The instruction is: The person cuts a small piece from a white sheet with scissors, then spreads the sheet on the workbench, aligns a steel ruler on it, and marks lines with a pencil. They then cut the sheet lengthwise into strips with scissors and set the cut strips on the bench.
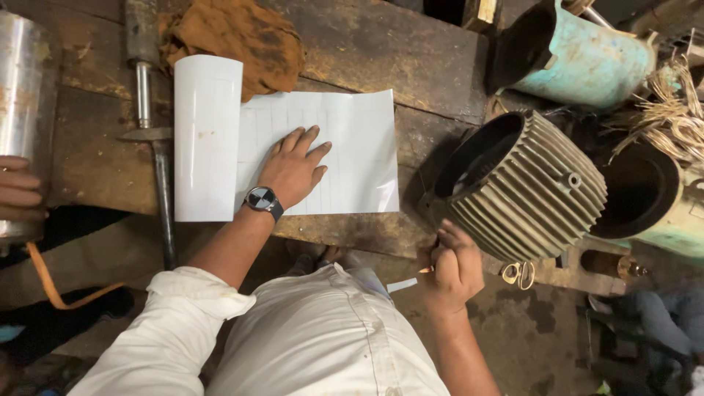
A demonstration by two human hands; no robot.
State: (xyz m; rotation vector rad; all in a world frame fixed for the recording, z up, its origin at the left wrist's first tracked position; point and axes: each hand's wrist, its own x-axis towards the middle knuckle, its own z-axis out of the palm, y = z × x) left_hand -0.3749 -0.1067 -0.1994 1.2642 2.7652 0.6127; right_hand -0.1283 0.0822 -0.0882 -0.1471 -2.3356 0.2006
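I see a white sheet (323,154) faintly gridded on the dark brown bench (411,51), a rust-orange rag (235,37) just above the sheet, a grey ribbed motor housing (528,187) to its right, and a turquoise shell (579,59) beyond.

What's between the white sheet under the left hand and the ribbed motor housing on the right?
Head view: only bare, stained wooden bench lies between the white sheet and the ribbed motor housing. The left hand rests flat on the sheet.

Ahead of you a rust-brown rag (238,40) on the worn wooden workbench (411,51), a finned motor housing (524,187) to your right, a turquoise casing (579,55) behind it, tangled, possibly copper, wire (671,117).
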